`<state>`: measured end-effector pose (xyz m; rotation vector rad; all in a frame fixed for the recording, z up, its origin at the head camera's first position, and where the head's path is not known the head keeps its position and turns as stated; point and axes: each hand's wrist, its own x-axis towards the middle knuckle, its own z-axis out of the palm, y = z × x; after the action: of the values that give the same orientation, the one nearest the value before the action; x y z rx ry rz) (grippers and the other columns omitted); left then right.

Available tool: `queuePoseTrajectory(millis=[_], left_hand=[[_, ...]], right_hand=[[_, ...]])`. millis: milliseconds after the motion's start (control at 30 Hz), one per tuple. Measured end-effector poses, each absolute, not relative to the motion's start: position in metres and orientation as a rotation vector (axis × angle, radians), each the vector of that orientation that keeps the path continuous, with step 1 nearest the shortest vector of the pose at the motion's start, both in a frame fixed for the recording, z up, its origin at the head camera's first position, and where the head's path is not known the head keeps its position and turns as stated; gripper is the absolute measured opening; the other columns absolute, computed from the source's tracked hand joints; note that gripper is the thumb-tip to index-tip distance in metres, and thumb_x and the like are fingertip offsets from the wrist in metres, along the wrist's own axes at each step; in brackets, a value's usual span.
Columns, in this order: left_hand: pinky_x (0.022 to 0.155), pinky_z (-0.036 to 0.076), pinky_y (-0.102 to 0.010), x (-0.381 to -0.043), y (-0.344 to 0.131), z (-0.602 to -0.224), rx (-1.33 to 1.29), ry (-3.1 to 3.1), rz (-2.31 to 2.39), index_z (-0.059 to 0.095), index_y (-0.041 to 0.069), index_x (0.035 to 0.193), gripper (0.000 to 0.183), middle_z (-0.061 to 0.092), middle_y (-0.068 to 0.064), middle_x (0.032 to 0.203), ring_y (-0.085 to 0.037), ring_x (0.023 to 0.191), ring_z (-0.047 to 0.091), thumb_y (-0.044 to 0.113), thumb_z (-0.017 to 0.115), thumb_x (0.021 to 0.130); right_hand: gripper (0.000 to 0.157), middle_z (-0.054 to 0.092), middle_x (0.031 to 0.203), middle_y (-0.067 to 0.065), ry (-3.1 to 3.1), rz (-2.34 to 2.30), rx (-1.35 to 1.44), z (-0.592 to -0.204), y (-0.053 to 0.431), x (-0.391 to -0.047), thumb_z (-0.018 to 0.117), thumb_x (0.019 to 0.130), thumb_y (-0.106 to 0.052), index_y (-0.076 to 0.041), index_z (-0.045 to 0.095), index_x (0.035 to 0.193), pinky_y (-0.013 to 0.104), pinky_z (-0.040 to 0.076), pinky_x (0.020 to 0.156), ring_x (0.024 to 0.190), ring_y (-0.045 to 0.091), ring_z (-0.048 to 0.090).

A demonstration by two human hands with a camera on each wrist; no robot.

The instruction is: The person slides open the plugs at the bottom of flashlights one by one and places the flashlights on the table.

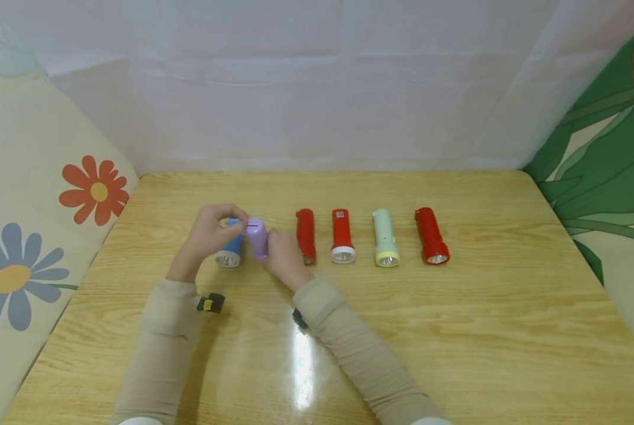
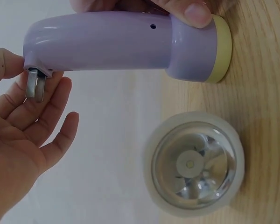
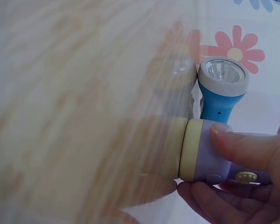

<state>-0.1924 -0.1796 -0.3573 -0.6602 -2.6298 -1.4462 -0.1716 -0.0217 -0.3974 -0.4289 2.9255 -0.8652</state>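
Observation:
A purple flashlight with a yellow head rim stands nearly upright, lens end down at the wooden table. My right hand grips it around the head, the thumb pressed on the purple side. At the raised tail, my left hand pinches the corner between thumb and forefinger, its other fingers loosely spread. Two metal plug prongs stick out of that corner between the fingers. Just left of it lies a blue flashlight with a white head, partly covered by the left hand in the head view.
Right of the hands lie a dark red flashlight, a red one with a white head, a pale green one and another dark red one. A white cloth hangs behind the table.

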Motion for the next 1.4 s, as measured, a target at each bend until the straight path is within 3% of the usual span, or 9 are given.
queuePoseTrajectory(millis=[167,333,433,633,767,867,1000,1233,1400], left_hand=[[0.087,0.041,-0.050,-0.189,-0.179,-0.354,-0.648,-2.633,-1.461,0.062,-0.009,0.085,0.007,0.064,-0.023,0.088,-0.029,0.088,0.057,-0.005,0.056,0.083],[0.082,0.046,-0.030,-0.186,-0.181,-0.359,-0.638,-2.578,-1.572,0.062,-0.007,0.088,0.008,0.064,-0.018,0.090,-0.010,0.084,0.057,-0.003,0.056,0.086],[0.078,0.046,-0.021,-0.185,-0.184,-0.367,-0.644,-2.494,-1.709,0.060,-0.007,0.092,0.009,0.063,-0.011,0.093,-0.008,0.085,0.057,-0.005,0.053,0.087],[0.083,0.046,-0.021,-0.179,-0.183,-0.372,-0.653,-2.350,-1.916,0.051,-0.015,0.105,0.022,0.060,0.001,0.100,-0.010,0.095,0.056,-0.014,0.051,0.083],[0.085,0.046,-0.022,-0.174,-0.183,-0.376,-0.652,-2.308,-1.973,0.045,-0.016,0.114,0.034,0.059,-0.007,0.107,-0.012,0.098,0.055,-0.016,0.053,0.081],[0.084,0.046,-0.022,-0.171,-0.184,-0.378,-0.632,-2.321,-1.944,0.041,-0.013,0.121,0.042,0.057,-0.010,0.110,-0.010,0.099,0.055,-0.015,0.053,0.081],[0.082,0.047,-0.020,-0.167,-0.185,-0.382,-0.571,-2.366,-1.885,0.039,-0.008,0.128,0.050,0.057,-0.003,0.109,-0.007,0.099,0.055,-0.013,0.056,0.081],[0.080,0.049,-0.021,-0.164,-0.182,-0.385,-0.403,-2.470,-1.843,0.040,-0.008,0.126,0.054,0.055,-0.019,0.112,-0.009,0.095,0.055,-0.007,0.065,0.078],[0.083,0.047,-0.027,-0.164,-0.177,-0.388,-0.303,-2.611,-1.775,0.044,-0.006,0.119,0.051,0.054,-0.020,0.116,-0.018,0.095,0.056,0.007,0.071,0.078]], right_hand=[[0.028,0.064,0.080,0.010,2.946,-0.854,-0.447,-0.397,-0.022,-0.172,0.075,0.072,-0.017,0.000,0.062,0.091,0.029,0.050,0.063,0.072,0.022,0.061],[0.029,0.064,0.081,0.010,2.940,-0.854,-0.446,-0.397,-0.021,-0.172,0.074,0.073,-0.017,0.000,0.061,0.092,0.029,0.050,0.065,0.073,0.023,0.061],[0.029,0.064,0.082,0.010,2.930,-0.870,-0.439,-0.398,-0.021,-0.172,0.074,0.074,-0.018,0.000,0.061,0.092,0.030,0.050,0.066,0.074,0.023,0.061],[0.029,0.064,0.082,0.011,2.946,-0.879,-0.452,-0.398,-0.020,-0.171,0.074,0.074,-0.019,0.000,0.061,0.092,0.031,0.050,0.067,0.075,0.023,0.061],[0.028,0.065,0.081,0.010,2.975,-0.854,-0.467,-0.398,-0.020,-0.171,0.074,0.074,-0.019,0.000,0.062,0.091,0.030,0.050,0.065,0.074,0.024,0.062],[0.029,0.065,0.081,0.010,2.977,-0.841,-0.466,-0.398,-0.020,-0.171,0.074,0.073,-0.019,0.000,0.062,0.091,0.030,0.051,0.065,0.074,0.024,0.062],[0.032,0.065,0.083,0.011,2.954,-0.855,-0.453,-0.398,-0.021,-0.172,0.076,0.072,-0.019,0.000,0.062,0.093,0.031,0.051,0.068,0.076,0.024,0.062],[0.032,0.064,0.082,0.010,2.945,-0.862,-0.461,-0.399,-0.021,-0.172,0.075,0.073,-0.020,0.000,0.062,0.093,0.030,0.050,0.067,0.074,0.023,0.061],[0.030,0.064,0.079,0.010,2.972,-0.821,-0.481,-0.400,-0.020,-0.173,0.074,0.074,-0.022,0.000,0.062,0.090,0.029,0.050,0.065,0.072,0.022,0.061]])
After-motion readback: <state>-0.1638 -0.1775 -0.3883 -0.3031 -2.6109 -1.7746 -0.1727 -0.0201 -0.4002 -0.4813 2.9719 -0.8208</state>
